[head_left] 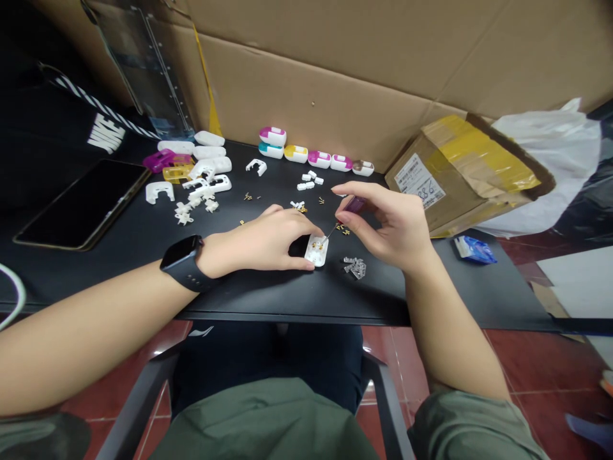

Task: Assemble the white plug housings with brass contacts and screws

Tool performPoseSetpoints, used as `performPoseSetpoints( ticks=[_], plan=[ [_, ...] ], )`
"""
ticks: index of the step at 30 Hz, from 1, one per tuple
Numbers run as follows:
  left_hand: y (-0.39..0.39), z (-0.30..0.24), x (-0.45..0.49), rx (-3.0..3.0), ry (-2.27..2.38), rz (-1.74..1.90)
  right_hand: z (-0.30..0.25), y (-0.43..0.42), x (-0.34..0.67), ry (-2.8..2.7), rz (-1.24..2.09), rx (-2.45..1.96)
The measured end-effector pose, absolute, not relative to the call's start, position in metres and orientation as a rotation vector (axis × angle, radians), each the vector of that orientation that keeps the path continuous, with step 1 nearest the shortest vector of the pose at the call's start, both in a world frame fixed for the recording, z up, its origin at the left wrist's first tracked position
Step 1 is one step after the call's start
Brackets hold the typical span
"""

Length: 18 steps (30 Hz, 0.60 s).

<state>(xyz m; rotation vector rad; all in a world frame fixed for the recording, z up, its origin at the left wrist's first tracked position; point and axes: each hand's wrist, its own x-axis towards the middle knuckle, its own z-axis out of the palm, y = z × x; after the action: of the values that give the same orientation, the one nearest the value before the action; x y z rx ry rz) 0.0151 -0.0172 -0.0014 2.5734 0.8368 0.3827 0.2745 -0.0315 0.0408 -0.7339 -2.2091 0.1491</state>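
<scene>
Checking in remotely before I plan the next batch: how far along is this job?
Seemingly done: a row of closed two-tone casings along the back of the desk. In hand: the left hand steadies a white casing while the right hand touches a purple-handled screwdriver to it. Left: loose brass screws, clear plastic pieces and white parts.

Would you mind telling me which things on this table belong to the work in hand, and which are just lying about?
In use:
left hand holding a white plastic casing
right hand with a purple-handled screwdriver
small brass parts

Lying about:
black gold-edged tablet
brown cardboard parcel with yellow tape
blue foil packet
</scene>
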Motion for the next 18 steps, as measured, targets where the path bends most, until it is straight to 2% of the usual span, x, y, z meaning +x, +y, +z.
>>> performPoseSetpoints(
  ticks=[18],
  plan=[
    [-0.0161, -0.0040, 0.0141, 2.589, 0.828, 0.397, 0.0424, -0.0329, 0.2708, -2.216, 0.057, -0.702]
  ],
)
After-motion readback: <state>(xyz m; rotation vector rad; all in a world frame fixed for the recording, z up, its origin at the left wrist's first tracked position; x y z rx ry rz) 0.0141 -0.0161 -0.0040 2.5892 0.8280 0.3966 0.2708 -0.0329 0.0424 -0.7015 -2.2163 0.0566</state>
